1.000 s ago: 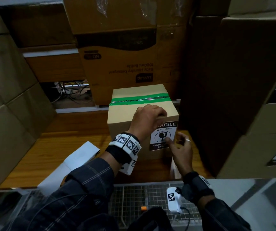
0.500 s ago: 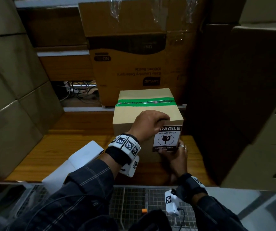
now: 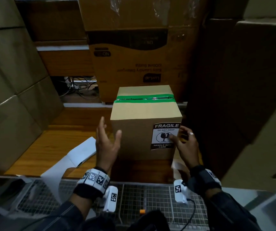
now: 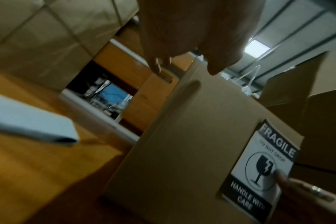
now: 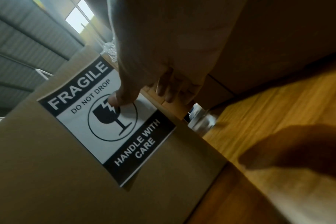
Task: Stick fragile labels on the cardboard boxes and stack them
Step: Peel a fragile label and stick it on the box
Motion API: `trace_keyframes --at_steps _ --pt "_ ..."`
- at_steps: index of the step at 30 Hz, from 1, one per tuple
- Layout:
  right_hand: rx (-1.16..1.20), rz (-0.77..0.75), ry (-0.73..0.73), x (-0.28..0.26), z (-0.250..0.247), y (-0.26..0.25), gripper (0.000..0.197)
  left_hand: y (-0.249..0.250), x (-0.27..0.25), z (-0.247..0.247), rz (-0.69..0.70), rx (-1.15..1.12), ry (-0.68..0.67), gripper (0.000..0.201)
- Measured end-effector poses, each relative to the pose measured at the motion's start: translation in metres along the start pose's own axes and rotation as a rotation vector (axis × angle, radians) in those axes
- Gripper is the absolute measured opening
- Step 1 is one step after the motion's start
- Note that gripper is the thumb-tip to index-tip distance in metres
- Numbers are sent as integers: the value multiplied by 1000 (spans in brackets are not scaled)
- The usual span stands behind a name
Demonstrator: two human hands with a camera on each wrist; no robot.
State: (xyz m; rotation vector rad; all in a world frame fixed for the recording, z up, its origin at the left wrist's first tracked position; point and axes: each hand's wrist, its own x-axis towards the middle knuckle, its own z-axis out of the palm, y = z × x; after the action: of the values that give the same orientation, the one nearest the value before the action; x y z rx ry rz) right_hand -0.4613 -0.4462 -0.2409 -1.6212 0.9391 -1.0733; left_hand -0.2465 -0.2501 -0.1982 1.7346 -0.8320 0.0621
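A small cardboard box [image 3: 140, 114] sealed with green tape [image 3: 144, 98] stands on the wooden tabletop [image 3: 50, 147]. A black-and-white fragile label [image 3: 164, 135] sits on the right part of its near face, also plain in the wrist views [image 4: 263, 169] [image 5: 105, 121]. My right hand [image 3: 184, 144] is at the box's right edge, one straight fingertip [image 5: 115, 100] pressing the label's middle. My left hand [image 3: 106, 140] hovers open just left of the box's near left edge, fingers spread, holding nothing.
Tall stacks of cardboard boxes wall the space on the left [image 3: 9, 97], back [image 3: 134, 55] and right [image 3: 242, 97]. White backing sheets [image 3: 77, 157] lie on the tabletop left of the box. A wire-mesh surface [image 3: 150, 197] runs below the table's near edge.
My left hand has lifted off the box's top front edge and drawn back to the left, opening. The right hand has moved up from the label's bottom to its middle.
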Motion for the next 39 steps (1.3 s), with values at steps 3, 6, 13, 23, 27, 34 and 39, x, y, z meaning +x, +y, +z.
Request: trace_keyframes --at_steps 3,6,13,23,27,34,39 --pt "18 -51 45 5 4 -9 23 -23 -12 8 -55 -36 -153 84" --pt "33 -77 56 2 5 -8 32 -27 -15 12 -64 -71 -201 83" --pt "25 -10 57 4 35 -14 91 -34 -13 14 -61 -75 -206 84" --pt "-125 46 89 -5 59 12 133 -41 -14 10 -91 -88 -252 90" --pt "1 52 15 -15 49 22 121 -49 -11 4 -94 -107 -326 88" --pt "175 53 -24 -33 42 -36 80 -38 5 -20 20 -133 -353 100" --pt "216 -44 -34 -45 23 -108 86 9 24 -59 126 -186 -314 89"
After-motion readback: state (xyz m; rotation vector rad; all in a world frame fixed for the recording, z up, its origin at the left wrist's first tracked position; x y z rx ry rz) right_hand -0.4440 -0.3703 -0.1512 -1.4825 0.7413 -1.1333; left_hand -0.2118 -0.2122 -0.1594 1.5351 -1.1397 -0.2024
